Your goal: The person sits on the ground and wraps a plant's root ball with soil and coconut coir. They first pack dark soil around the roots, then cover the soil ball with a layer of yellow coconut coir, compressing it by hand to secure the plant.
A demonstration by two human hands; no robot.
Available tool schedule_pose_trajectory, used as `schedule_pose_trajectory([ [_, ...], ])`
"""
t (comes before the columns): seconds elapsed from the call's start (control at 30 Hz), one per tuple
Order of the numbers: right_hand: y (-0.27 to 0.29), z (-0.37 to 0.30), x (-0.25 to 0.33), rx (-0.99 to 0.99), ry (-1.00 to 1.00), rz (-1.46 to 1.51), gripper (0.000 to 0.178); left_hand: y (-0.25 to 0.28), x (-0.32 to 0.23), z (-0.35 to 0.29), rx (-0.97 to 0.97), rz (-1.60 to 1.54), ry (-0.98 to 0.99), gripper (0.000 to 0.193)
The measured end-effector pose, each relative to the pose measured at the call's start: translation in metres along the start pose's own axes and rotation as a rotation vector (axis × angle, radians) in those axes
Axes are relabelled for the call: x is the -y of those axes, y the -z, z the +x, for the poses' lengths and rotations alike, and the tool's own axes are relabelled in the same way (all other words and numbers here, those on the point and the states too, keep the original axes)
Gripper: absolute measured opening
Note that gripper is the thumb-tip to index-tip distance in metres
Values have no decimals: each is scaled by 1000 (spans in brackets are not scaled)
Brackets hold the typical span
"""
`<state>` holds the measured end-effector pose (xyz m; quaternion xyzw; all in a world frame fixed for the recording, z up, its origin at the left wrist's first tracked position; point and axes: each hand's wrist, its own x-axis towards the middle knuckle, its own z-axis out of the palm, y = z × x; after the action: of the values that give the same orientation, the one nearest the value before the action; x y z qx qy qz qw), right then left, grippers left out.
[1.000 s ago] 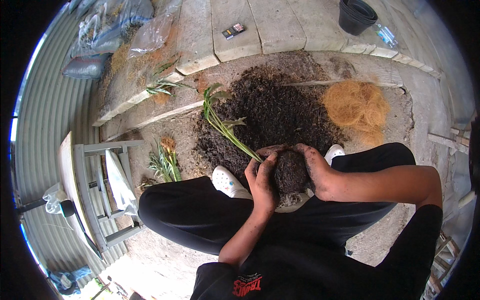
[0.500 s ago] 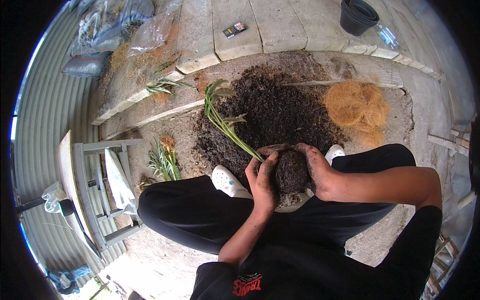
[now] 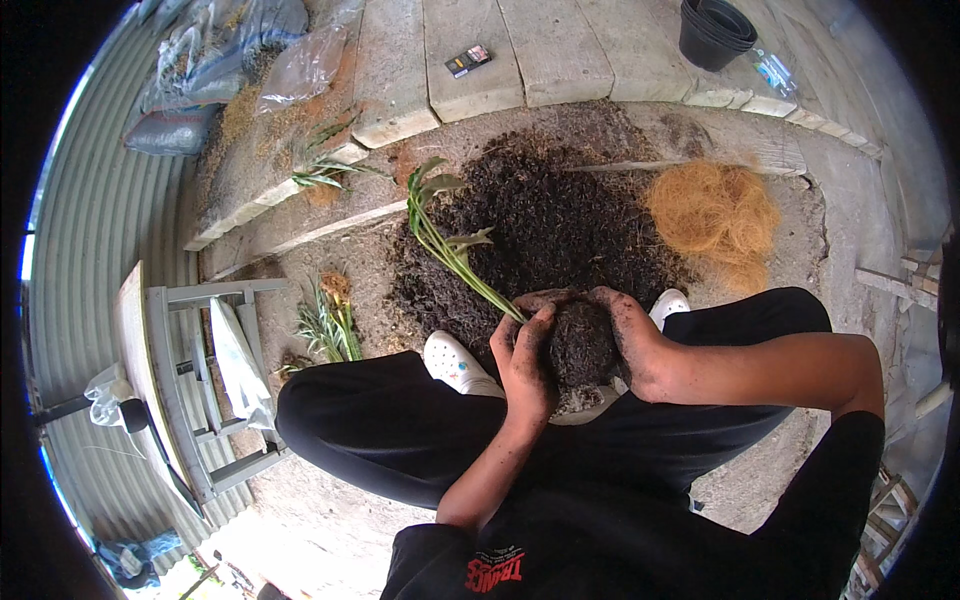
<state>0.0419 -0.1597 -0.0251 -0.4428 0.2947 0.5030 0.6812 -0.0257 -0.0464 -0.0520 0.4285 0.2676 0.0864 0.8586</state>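
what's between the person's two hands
In the head view, a dark ball of soil lies between the left hand and right hand, both touching it.

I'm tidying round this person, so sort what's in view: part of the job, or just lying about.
Job, it seems: soil ball, between left hand and right hand; plant, touching the left hand; soil heap and fibre, close by.

Lying about, probably: small box; clear plastic; pots, set apart.
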Motion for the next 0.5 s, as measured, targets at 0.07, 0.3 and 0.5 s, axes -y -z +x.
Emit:
schedule_pose_trajectory([
  [0.07, 3, 2, -2, 11, 17, -8, 36, -1, 0, 1, 4, 3, -2, 25],
  [0.3, 8, 7, -6, 8, 42, -21, 36, 3, 3, 3, 7, 34, 0, 24],
  [0.5, -1, 0, 0, -20, -9, -10, 38, 2, 2, 4, 17, 39, 12, 25],
])
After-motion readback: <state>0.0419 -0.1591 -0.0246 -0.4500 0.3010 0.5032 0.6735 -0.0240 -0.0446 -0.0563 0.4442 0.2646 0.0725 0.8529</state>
